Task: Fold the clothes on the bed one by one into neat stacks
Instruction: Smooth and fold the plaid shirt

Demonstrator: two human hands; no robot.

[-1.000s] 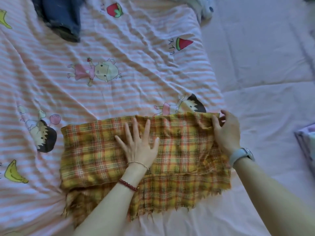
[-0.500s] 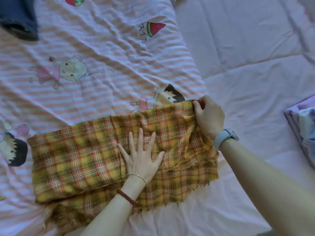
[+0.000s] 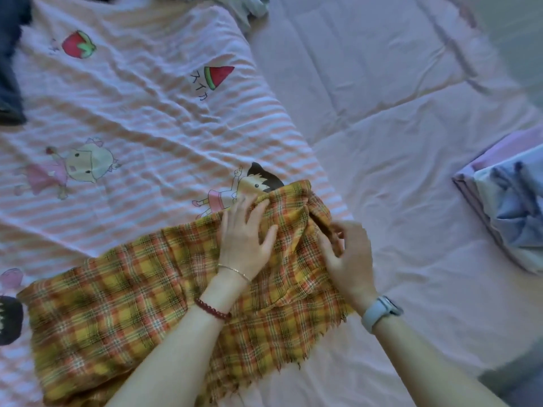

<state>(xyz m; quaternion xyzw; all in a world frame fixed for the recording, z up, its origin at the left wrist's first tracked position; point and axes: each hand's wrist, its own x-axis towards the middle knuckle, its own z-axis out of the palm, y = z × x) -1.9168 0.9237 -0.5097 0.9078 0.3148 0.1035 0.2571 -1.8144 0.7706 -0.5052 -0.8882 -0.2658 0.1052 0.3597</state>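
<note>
Nearest me, the plaid cloth [image 3: 123,312] lay folded across the bed, its frayed hem toward my body and its far edge reaching past my fingertips. My left hand [image 3: 245,245] rested flat on it, fingers spread wide and straight, pressing the fabric down just short of its far edge. Below that hand's wrist sat a thin gold bangle [image 3: 235,270] and a dark red bead bracelet [image 3: 212,309]. Just to the right of those fingers, my right hand [image 3: 348,259] had its fingers curled around the bunched right end of the cloth, where the fabric rose in a rumpled fold; a pale blue watch [image 3: 379,312] circled that wrist.

Under and beyond the fingers spread a pink striped sheet [image 3: 132,118] printed with cartoons. A black-haired cartoon child [image 3: 249,186] showed just past my left fingertips, its lower side hidden by the cloth. Farther off came a cartoon girl in pink [image 3: 70,165], then a watermelon slice [image 3: 219,76] with three Japanese characters beside it, which I read as スイカ, and a strawberry [image 3: 78,44] beyond that. To the right of my right fingers lay a plain pink quilt [image 3: 396,92], and well apart on it a folded pile of blue and lilac clothes [image 3: 511,207]. At the far left edge sat a dark blue garment [image 3: 10,69], and at the top a grey one [image 3: 244,4].
</note>
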